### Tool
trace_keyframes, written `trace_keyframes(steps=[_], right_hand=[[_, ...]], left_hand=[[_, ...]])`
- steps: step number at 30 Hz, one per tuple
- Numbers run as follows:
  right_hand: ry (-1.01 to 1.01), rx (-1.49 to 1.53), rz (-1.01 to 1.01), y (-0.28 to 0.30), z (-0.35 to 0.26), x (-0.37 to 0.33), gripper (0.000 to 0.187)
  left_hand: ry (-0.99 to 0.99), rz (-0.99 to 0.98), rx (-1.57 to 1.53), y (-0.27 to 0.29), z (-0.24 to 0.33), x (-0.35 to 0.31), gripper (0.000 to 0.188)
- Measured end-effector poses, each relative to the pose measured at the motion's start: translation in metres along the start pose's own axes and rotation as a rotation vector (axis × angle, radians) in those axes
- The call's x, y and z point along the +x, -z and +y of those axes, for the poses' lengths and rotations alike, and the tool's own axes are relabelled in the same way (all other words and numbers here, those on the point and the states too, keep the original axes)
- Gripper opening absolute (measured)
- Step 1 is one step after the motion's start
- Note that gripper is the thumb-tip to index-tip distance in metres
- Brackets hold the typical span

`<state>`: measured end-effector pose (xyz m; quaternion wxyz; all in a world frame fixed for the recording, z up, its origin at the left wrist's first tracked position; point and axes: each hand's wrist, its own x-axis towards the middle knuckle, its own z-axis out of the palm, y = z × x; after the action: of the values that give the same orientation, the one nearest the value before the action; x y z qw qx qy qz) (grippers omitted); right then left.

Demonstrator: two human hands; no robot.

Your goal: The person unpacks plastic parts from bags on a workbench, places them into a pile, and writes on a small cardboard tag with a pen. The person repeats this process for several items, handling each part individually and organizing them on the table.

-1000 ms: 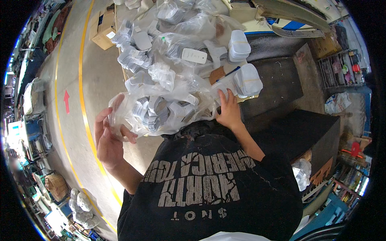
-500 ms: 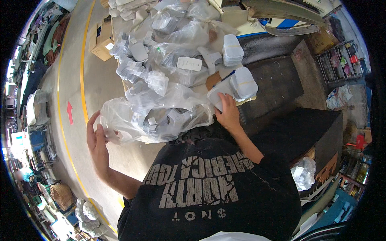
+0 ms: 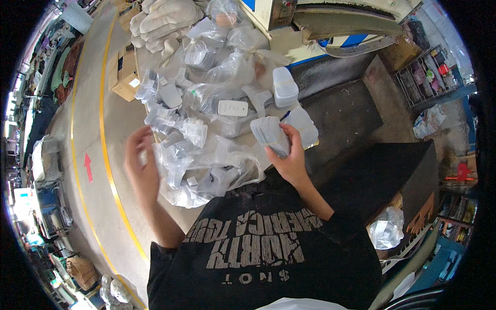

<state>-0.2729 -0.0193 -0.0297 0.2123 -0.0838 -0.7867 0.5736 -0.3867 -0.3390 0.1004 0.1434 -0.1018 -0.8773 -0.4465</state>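
Note:
My right hand (image 3: 293, 163) grips a stack of thin, whitish rounded plates (image 3: 269, 134), thumb on the near side and fingers round the far side. Left of it, an open clear plastic bag (image 3: 243, 181) lies crumpled at the table's near edge, with pale grey shaped pieces (image 3: 219, 178) inside. Beside that bag's left side my left hand (image 3: 142, 160) is raised, blurred by motion; its fingers look apart and nothing shows in them. Just beyond my right hand lies another pale stack (image 3: 304, 126), and a taller banded stack (image 3: 285, 87) stands farther off.
More clear bags of grey pieces (image 3: 168, 111) cover the table, with a white tag (image 3: 232, 108) on one. Pale bundles (image 3: 168, 23) lie at the far end. A cardboard box (image 3: 124, 77) stands left of the table; a machine (image 3: 330, 28) rises at the far right.
My right hand has lifted a stack of plates off the table's right side. My left hand has let go of the bag and moved up; the bag has sagged.

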Motion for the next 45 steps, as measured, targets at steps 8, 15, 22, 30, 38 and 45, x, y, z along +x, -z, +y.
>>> trace_keyframes(steps=[8,15,22,30,38,45], right_hand=[[-0.144,0.336,0.105,0.067,-0.034,0.038,0.069],[-0.219,0.397,0.267,0.135,-0.01,0.082,0.07],[-0.264,0.387,0.324,0.16,0.008,0.139,0.06],[-0.413,0.445,0.222,0.133,0.056,0.2,0.06],[-0.457,0.452,0.175,0.111,0.078,0.221,0.06],[-0.495,0.804,-0.131,0.122,0.09,0.255,0.065]], left_hand=[[-0.257,-0.308,0.055,-0.228,0.001,0.098,0.019],[-0.226,-0.27,0.665,-0.37,-0.009,0.156,0.042],[-0.145,-0.354,0.837,-0.401,-0.007,0.175,0.039],[-0.045,-0.184,0.168,-0.363,-0.017,0.197,0.027],[0.121,-0.308,-0.374,-0.312,0.014,0.236,0.02],[-0.322,-0.496,0.046,-0.348,-0.087,0.229,0.035]])
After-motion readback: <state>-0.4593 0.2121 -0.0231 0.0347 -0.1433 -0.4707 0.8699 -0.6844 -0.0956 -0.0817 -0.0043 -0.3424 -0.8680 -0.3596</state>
